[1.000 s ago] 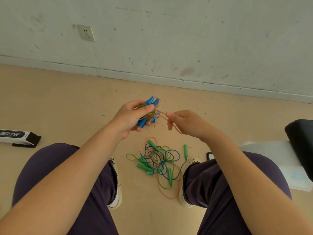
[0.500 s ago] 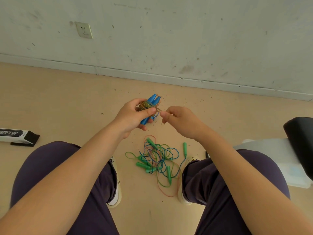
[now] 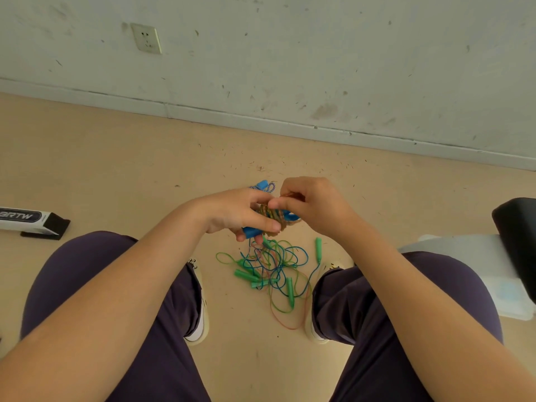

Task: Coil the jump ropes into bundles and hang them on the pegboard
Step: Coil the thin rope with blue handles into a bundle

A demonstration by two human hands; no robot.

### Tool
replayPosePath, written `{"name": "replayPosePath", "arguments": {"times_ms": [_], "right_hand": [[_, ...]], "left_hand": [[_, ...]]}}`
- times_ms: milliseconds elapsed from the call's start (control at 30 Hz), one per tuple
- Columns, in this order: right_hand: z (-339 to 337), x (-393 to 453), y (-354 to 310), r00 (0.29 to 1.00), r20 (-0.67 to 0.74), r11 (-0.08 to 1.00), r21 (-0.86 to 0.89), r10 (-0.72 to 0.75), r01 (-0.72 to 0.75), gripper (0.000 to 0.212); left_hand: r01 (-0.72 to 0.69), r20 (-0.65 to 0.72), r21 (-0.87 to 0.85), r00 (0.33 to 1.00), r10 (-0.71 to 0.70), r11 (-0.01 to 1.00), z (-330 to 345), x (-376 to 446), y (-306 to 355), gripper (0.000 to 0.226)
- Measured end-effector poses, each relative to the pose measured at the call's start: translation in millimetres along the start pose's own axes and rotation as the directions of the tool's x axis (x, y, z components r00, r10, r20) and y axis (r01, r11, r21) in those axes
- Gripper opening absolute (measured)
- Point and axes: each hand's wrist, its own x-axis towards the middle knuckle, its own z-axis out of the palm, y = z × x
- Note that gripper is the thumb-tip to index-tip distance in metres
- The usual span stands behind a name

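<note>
Both hands [image 3: 235,211] [image 3: 316,207] now closer on bundle [image 3: 272,217].

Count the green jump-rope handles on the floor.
6 handles in the tangle: one apart at right, one topmost, three clustered left, one lowest. Tangled cords may hide more.

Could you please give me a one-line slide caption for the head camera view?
Both hands wrap a blue-handled jump rope into a bundle above tangled green-handled ropes on the floor.
</note>
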Motion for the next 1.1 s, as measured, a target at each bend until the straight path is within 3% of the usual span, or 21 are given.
{"name": "replayPosePath", "arguments": {"times_ms": [100, 200, 533, 800, 933, 1033, 1100], "right_hand": [[-0.4, -0.2, 2.3, 0.997, 0.028, 0.996, 0.048, 0.078, -0.079, 0.040], [-3.4, 0.7, 3.4, 0.990, 0.034, 0.980, 0.139, 0.137, -0.140, 0.040], [-26.6, -4.6, 6.7, 0.965, 0.135, 0.829, 0.494, 0.223, -0.261, 0.010], [-38.0, -8.7, 10.0, 0.958, 0.195, 0.848, 0.452, 0.210, -0.277, 0.013], [-38.4, -9.5, 13.8, 0.933, 0.261, 0.824, 0.451, 0.247, -0.344, 0.010], [-37.3, -8.4, 17.0, 0.933, 0.234, 0.853, 0.388, 0.274, -0.348, 0.007], [-35.3, -7.4, 16.9, 0.929, 0.220, 0.797, 0.478, 0.299, -0.370, 0.002]], "left_hand": [[-0.018, -0.048, 0.017, 0.999, 0.018, 1.000, 4.2, -0.9, 3.3, 0.032], [-0.046, -0.132, -0.005, 0.990, 0.045, 0.999, 8.6, 1.2, 3.5, 0.014], [-0.081, -0.175, 0.025, 0.981, 0.084, 0.996, 8.7, -4.1, 6.4, 0.019], [-0.124, -0.276, -0.004, 0.954, 0.118, 0.992, 6.1, -7.8, 8.1, 0.025], [-0.125, -0.297, 0.089, 0.944, 0.146, 0.988, 6.7, -7.5, 9.1, 0.018], [-0.133, -0.300, 0.152, 0.938, 0.174, 0.979, 7.4, -7.9, 9.2, 0.015], [-0.144, -0.300, 0.180, 0.934, 0.193, 0.973, 7.9, -7.4, 9.7, 0.013]]}}
